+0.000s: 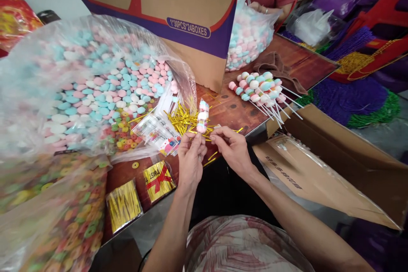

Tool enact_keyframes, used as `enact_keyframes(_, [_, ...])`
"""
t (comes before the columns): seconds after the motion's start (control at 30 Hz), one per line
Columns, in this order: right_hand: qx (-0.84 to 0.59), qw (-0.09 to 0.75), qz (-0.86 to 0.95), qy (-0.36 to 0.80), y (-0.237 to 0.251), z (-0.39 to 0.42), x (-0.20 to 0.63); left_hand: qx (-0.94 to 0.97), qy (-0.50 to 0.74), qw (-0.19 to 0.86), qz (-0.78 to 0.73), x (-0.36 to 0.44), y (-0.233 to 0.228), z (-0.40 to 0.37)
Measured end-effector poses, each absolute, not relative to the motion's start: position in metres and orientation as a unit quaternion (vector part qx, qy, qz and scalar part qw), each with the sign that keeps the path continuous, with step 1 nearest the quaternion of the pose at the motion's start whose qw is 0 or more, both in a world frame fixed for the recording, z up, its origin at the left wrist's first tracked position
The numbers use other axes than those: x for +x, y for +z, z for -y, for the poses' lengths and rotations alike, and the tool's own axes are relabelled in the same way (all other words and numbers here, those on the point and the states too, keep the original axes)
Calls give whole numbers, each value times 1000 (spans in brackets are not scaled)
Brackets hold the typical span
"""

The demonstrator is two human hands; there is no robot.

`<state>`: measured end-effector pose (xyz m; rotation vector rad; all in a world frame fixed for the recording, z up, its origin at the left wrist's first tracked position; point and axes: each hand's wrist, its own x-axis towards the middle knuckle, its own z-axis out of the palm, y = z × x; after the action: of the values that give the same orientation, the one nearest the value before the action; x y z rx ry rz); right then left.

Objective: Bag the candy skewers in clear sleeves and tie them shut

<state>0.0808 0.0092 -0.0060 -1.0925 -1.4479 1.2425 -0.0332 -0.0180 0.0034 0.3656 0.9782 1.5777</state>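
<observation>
L hand point(193, 151) grips 1 wrapped candy stick point(202, 115), ctr, by tbl point(228, 106) near edge | R hand point(231, 146) just right, fingers bent, can't tell if gripping | 2 tie pkts point(124, 205) near left | 1 skewer pile point(262, 90) far right

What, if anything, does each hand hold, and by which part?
Left hand: a wrapped candy skewer, just below its sweets. Right hand: whether it holds anything cannot be told.

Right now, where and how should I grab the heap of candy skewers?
Probably best by the white sticks, coming from the near right side. They extend bare from the heaped candies, several overhanging the edge of the table, which seems to leave room around them.
</observation>
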Motion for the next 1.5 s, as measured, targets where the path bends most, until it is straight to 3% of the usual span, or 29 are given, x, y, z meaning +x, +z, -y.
enact_keyframes(0.4, [-449,420,575,539,-2,-12,86,162,653,610,-418,-22,4,15])
enact_keyframes(0.73, [-327,389,518,689,-3,-19,107,-20,523,802,-288,-29,14,14])
enact_keyframes(0.9, [-353,370,689,513,3,-21,115,86,471,806,-347,-29,13,18])
enact_keyframes(1.0, [-400,360,755,376,2,-20,113,189,523,712,-429,-20,7,19])
enact_keyframes(1.07, [-436,361,749,344,2,-19,111,232,576,634,-461,-13,4,19])
enact_keyframes(1.13, [-465,358,712,385,3,-17,108,257,602,593,-469,-8,2,20])
enact_keyframes(1.2, [-479,355,632,495,6,-17,107,265,604,585,-472,-6,1,20])
enact_keyframes(1.37, [-390,323,372,778,14,-19,110,165,584,658,-446,-11,2,16])
enact_keyframes(1.5, [-380,356,380,764,10,-13,111,49,546,753,-363,-17,1,12])
